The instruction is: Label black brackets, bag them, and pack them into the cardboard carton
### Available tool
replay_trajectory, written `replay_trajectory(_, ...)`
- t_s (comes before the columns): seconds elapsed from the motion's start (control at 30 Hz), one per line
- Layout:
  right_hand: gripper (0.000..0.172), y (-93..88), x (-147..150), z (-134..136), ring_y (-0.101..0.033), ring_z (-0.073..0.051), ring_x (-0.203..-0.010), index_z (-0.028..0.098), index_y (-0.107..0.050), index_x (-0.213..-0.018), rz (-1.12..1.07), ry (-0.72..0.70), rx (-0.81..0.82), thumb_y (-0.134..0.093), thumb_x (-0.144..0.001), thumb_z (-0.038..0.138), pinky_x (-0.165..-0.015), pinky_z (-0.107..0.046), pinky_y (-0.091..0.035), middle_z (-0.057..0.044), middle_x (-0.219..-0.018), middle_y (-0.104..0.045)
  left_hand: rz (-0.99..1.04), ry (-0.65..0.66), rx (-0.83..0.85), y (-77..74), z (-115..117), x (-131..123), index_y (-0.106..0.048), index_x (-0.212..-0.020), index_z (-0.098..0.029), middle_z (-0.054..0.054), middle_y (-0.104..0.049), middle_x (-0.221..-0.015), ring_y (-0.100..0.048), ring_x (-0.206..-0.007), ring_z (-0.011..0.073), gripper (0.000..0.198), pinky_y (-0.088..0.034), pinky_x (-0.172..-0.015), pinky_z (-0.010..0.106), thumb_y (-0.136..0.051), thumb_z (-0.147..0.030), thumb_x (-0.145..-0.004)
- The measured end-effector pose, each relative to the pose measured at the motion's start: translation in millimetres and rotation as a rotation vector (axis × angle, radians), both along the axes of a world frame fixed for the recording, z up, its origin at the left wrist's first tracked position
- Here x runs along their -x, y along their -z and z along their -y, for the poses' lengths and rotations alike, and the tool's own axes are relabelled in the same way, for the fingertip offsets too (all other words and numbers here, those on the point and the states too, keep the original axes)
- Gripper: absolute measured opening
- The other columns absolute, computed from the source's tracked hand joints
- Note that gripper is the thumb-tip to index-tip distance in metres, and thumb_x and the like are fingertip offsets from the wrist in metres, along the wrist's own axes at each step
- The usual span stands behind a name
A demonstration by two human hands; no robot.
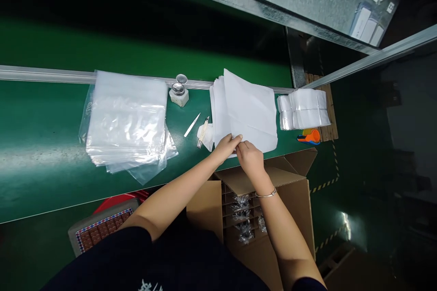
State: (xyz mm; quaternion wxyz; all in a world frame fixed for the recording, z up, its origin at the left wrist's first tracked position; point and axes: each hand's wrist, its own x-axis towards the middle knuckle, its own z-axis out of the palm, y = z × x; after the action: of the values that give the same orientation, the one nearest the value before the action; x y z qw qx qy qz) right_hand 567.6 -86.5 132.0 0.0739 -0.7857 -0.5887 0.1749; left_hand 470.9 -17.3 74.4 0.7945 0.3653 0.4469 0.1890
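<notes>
A stack of white sheets (252, 109) lies on the green table, its top sheet skewed over the others. At the stack's near edge my left hand (227, 148) and my right hand (250, 156) meet, fingers closed and thumbs close together. What is pinched between them is too small to make out. Left of the stack are a small knife (203, 132) on a white scrap, white tweezers (192, 125) and a glass jar (179, 95) with its metal lid raised. Farther left sits a pile of clear plastic bags (128, 120).
Folded white packets (309, 109) and orange and blue scoops (310, 136) are at the table's right end. Below the front edge stands an open cardboard box (297, 204) with dividers and plastic-wrapped items. A metal shelf (307, 4) overhangs the back.
</notes>
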Motion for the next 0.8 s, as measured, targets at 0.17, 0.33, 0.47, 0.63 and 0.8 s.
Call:
replay_trajectory(0.17,0.025,-27.8,-2,44,-0.065,-0.022,-0.091,0.020,-0.059,-0.112,-0.082,0.188,-0.283,-0.044,-0.098,0.033,-0.075,-0.033,-0.054,-0.010,-0.103,-0.068,0.085,-0.011,0.148,-22.4,-13,-1,-0.061,-0.075,-0.014,0.003,-0.064,-0.061,-0.065,-0.060,0.0197,0.013,-0.054,-0.059,0.033,-0.063,-0.026,-0.078)
replay_trajectory(0.33,0.048,-43.7,4,88,-0.054,-0.031,-0.121,0.022,-0.044,-0.134,0.001,0.081,-0.531,-0.059,-0.092,0.039,-0.097,-0.052,-0.050,-0.016,-0.126,-0.057,0.200,-0.023,0.201,-55.8,-6,16,-0.066,-0.079,-0.011,0.007,-0.070,-0.068,-0.069,-0.069,0.0223,0.022,-0.054,-0.063,0.032,-0.071,-0.032,-0.073)
replay_trajectory(0.47,0.050,-50.6,16,92,-0.051,-0.032,-0.125,0.025,-0.039,-0.139,0.206,0.093,-0.663,-0.059,-0.093,0.028,-0.102,-0.057,-0.046,-0.016,-0.129,-0.054,0.273,-0.006,0.201,-82.3,12,22,-0.068,-0.081,-0.010,0.009,-0.074,-0.074,-0.071,-0.080,0.0260,0.031,-0.057,-0.072,0.037,-0.078,-0.036,-0.068)
replay_trajectory(0.63,0.038,-68.8,10,99,-0.056,-0.028,-0.118,0.024,-0.050,-0.131,0.206,0.157,-0.697,-0.051,-0.093,0.018,-0.099,-0.053,-0.048,-0.014,-0.122,-0.058,0.310,-0.002,0.163,-110.3,21,26,-0.070,-0.080,-0.010,0.009,-0.075,-0.075,-0.072,-0.086,0.0299,0.039,-0.057,-0.077,0.040,-0.082,-0.041,-0.060)
replay_trajectory(0.8,0.035,-86.8,-41,154,-0.057,-0.030,-0.119,0.024,-0.061,-0.125,0.343,0.270,-0.617,-0.050,-0.092,0.020,-0.101,-0.055,-0.047,-0.013,-0.124,-0.063,0.343,0.103,0.097,-141.2,54,49,-0.072,-0.085,-0.013,0.008,-0.076,-0.084,-0.071,-0.093,0.0314,0.042,-0.056,-0.083,0.041,-0.083,-0.045,-0.060)
